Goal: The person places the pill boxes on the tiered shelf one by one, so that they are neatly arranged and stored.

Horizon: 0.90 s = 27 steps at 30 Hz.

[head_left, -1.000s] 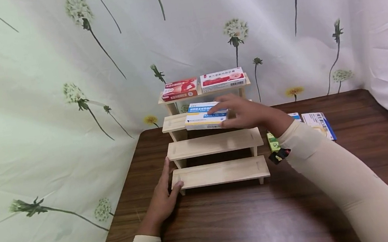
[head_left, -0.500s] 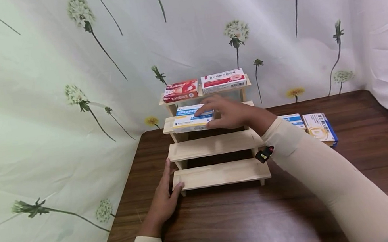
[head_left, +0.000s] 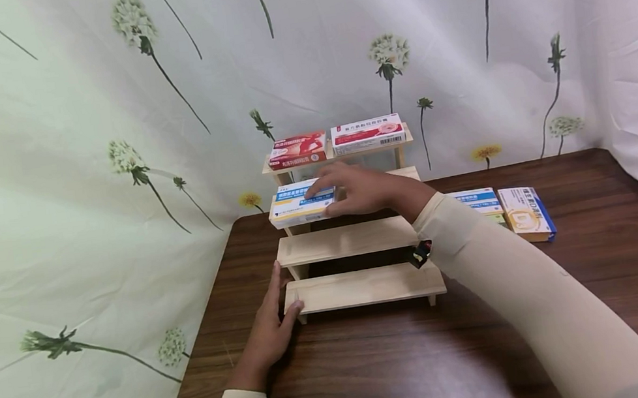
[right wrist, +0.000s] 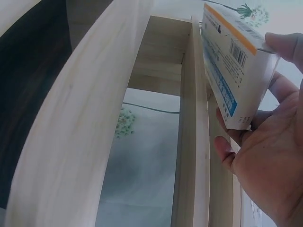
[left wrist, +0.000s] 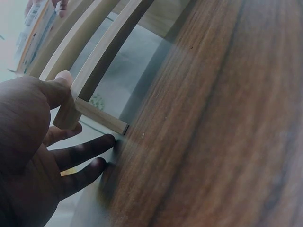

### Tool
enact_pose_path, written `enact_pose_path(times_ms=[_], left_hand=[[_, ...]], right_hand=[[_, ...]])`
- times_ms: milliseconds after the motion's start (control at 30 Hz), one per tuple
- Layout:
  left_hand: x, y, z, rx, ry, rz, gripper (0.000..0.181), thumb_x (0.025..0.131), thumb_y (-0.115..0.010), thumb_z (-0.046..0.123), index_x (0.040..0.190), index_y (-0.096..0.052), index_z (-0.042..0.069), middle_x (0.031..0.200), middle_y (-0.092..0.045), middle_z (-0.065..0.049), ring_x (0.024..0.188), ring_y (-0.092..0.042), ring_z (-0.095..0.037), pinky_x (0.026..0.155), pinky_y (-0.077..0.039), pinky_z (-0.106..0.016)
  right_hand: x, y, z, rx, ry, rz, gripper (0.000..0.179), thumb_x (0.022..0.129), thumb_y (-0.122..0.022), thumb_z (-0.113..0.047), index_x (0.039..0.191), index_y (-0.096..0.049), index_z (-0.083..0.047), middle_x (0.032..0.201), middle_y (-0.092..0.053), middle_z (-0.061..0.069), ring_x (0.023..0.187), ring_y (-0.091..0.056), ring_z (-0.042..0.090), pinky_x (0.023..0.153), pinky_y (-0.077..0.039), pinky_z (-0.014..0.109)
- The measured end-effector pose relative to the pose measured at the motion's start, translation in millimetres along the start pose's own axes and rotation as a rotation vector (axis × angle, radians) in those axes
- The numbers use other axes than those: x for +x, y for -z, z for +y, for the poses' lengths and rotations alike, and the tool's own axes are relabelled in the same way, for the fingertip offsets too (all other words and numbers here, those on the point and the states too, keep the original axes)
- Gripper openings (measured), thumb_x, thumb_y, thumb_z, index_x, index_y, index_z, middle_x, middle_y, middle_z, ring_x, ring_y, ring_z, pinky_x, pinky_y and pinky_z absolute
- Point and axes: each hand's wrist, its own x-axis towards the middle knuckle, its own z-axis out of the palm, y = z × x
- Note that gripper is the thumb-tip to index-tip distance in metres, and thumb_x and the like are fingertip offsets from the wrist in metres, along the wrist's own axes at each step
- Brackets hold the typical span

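Note:
A white, blue and yellow medicine box [head_left: 300,204] is over the left end of the second-highest step of a wooden tiered display rack [head_left: 353,240]. My right hand [head_left: 360,188] holds it by its right end, thumb at the front and fingers at the back. In the right wrist view, the medicine box [right wrist: 236,66] is tilted against the rack's boards. My left hand [head_left: 271,329] grips the left end of the lowest step; the left wrist view has its thumb [left wrist: 61,81] against the board and other fingers spread below it.
On the top step lie a red medicine box [head_left: 298,150] and a white-and-red one [head_left: 367,133]. Right of the rack, a blue-and-white box [head_left: 475,199], partly behind my sleeve, and a white-and-yellow box [head_left: 526,211] lie on the brown wooden table [head_left: 373,363]. A dandelion-print curtain hangs behind.
My right hand has carried the medicine box leftward along the second-highest step to its left end. The left hand has stayed on the rack.

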Motion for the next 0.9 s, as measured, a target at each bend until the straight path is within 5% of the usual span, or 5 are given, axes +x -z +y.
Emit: enact_pose_path(times_ms=[233, 900], left_hand=[[0.2, 1.3, 1.5, -0.019, 0.042, -0.019, 0.094, 0.112, -0.065, 0.018, 0.178, 0.001, 0.031, 0.172, -0.043, -0.021, 0.156, -0.049, -0.044, 0.125, -0.039, -0.067], [0.2, 0.3, -0.1, -0.001, 0.020, -0.006, 0.092, 0.112, -0.064, 0.018, 0.178, -0.001, 0.028, 0.170, -0.046, -0.024, 0.154, -0.050, -0.045, 0.122, -0.041, -0.067]], right_hand=[[8.7, -3, 3, 0.006, 0.016, -0.010, 0.048, 0.099, -0.071, -0.019, 0.147, -0.071, -0.015, 0.165, -0.049, 0.019, 0.145, -0.050, 0.038, 0.119, -0.047, 0.059], [15.2, -3, 11, -0.025, -0.015, -0.063, 0.051, 0.102, -0.065, -0.015, 0.153, -0.066, -0.017, 0.177, -0.036, 0.018, 0.159, -0.041, 0.041, 0.124, -0.041, 0.058]])
